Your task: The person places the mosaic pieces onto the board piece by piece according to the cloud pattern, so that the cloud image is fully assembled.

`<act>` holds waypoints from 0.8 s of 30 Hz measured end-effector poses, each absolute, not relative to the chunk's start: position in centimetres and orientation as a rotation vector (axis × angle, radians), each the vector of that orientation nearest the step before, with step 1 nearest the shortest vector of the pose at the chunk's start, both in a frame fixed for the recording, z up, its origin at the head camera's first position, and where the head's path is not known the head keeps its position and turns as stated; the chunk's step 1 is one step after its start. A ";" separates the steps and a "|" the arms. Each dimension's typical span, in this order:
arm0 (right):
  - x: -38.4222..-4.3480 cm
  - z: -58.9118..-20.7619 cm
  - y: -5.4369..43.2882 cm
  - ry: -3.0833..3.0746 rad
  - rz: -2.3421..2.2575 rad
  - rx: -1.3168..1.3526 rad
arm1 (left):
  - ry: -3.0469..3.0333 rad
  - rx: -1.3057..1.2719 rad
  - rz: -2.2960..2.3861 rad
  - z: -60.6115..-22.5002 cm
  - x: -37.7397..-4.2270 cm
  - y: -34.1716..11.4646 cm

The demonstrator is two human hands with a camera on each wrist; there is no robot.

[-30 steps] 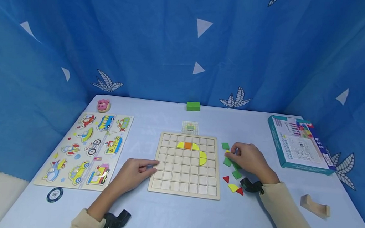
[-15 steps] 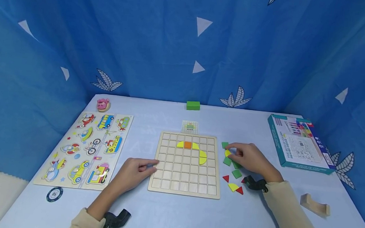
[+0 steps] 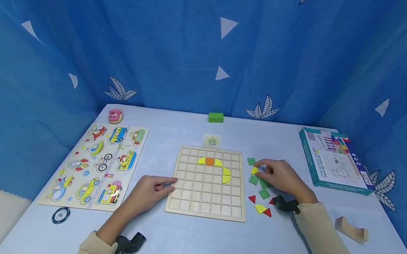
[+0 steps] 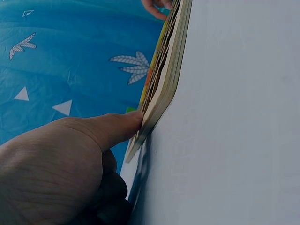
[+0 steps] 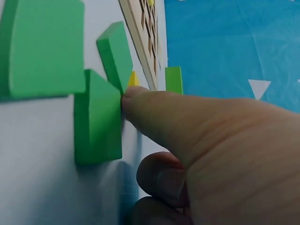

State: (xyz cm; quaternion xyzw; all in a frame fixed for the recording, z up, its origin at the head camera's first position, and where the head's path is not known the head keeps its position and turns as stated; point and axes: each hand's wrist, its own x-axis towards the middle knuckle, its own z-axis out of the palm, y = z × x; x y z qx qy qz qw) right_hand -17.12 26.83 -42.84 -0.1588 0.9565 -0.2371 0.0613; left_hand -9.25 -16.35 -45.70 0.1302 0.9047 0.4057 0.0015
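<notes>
My right hand (image 3: pixel 283 176) has thumb and index finger around a small yellow tile (image 3: pixel 254 170) with a rounded edge, pinching it beside several green square tiles (image 3: pixel 254 179). In the right wrist view the thumb covers most of that yellow tile (image 5: pixel 134 78), close behind the green squares (image 5: pixel 98 122). My left hand (image 3: pixel 150 194) rests at the left edge of a wooden grid board (image 3: pixel 197 202), its index finger and thumb touching the rim. On the board lie an orange square (image 3: pixel 209 161) and several yellow rounded tiles (image 3: pixel 226 176).
Red triangles (image 3: pixel 267 212) and a yellow tile (image 3: pixel 260 209) lie right of the board. A pattern card (image 3: pixel 212 141) and green block (image 3: pixel 215 117) stand behind it. A vehicle puzzle (image 3: pixel 86 173) lies left, a box (image 3: pixel 337 163) and wooden cradle (image 3: pixel 351 229) right.
My right index finger and thumb have spread from over the pile to either side of the yellow tile, the hand shifting slightly right. My left hand stays at the board's edge.
</notes>
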 end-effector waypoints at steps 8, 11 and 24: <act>-17.1 -42.6 26.6 2.903 -0.696 -0.489 | 2.848 0.406 1.269 -45.6 -9.2 -16.5; -16.9 -42.5 26.4 2.897 -0.702 -0.486 | 2.843 0.411 1.272 -45.7 -9.1 -16.6; -16.4 -41.6 22.6 2.984 -0.758 -0.633 | 2.818 0.406 1.296 -45.8 -9.3 -16.5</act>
